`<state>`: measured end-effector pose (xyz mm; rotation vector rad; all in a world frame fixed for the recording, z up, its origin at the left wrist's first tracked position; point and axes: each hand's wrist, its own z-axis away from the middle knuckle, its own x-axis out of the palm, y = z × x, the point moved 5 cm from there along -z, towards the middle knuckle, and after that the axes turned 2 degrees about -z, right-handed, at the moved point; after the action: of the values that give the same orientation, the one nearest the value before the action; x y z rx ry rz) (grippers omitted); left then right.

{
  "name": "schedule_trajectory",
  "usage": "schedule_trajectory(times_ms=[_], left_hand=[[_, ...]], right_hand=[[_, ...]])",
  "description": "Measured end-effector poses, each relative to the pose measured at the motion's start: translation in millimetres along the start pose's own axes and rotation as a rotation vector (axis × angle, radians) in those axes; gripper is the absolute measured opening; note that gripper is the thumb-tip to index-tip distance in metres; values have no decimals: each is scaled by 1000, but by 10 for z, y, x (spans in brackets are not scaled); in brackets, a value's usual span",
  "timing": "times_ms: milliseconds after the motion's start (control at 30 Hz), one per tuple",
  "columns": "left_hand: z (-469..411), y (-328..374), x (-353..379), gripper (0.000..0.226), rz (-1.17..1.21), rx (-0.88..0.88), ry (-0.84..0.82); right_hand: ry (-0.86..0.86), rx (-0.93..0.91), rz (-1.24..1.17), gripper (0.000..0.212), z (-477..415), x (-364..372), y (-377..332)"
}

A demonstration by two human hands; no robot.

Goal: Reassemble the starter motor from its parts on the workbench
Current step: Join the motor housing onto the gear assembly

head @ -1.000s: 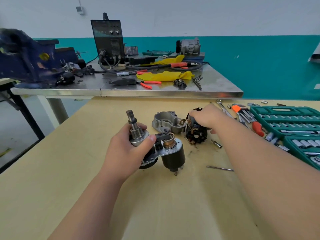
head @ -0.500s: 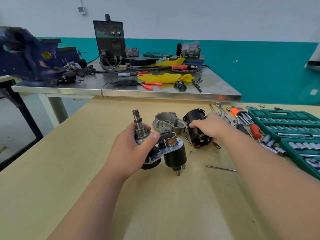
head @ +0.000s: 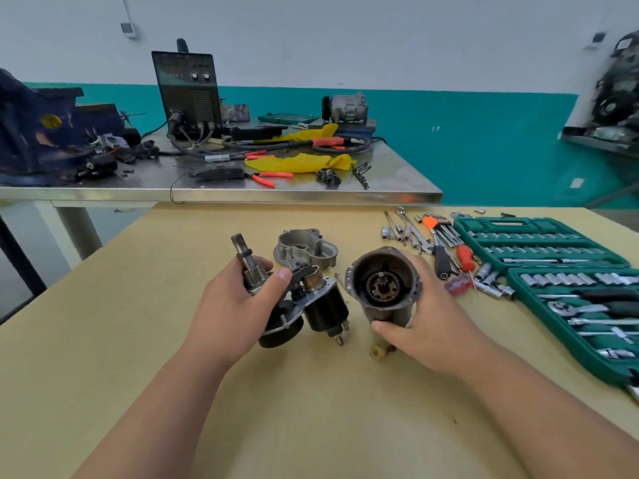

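Both hands are closed on parts. My left hand [head: 235,305] grips the geared shaft assembly [head: 304,302], its long axis pointing to 11 o'clock. At its 3 o'clock, just beside, my right hand [head: 428,326] holds the motor housing [head: 383,281], open mouth tilted toward me.

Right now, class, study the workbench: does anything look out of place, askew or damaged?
Loose sockets lie scattered on the workbench beside the open socket case, not in its slots. Nothing looks damaged or spilled.
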<state>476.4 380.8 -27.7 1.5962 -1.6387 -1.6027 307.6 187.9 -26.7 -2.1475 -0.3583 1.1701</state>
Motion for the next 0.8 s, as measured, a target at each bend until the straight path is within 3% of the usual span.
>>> schedule_trajectory(times_ms=[133,200,300,433,567,633,700,800], left_hand=[[3,-66,64,32,-23,-107,37],[1,-105,79,51,-33,-166,37],[24,-138,62,69,-126,-263,27],[68,-78,4,62,-283,-240,19],[115,-78,48,68,-445,-244,-201],[153,-44,49,68,-518,-233,-249],[186,69,-4,68,-643,-180,-199],[241,328,-135,57,-663,6,80]], right_hand=[[54,-55,-54,95,33,-31,-67],[79,25,-156,91,44,-80,-72],[73,197,-457,80,43,-126,24],[17,359,-1008,59,62,-73,5],[0,624,-1378,51,60,54,16],[-45,672,-1491,50,63,90,-36],[-118,708,-1527,51,85,130,-75],[-246,761,-1555,50,124,160,-128]])
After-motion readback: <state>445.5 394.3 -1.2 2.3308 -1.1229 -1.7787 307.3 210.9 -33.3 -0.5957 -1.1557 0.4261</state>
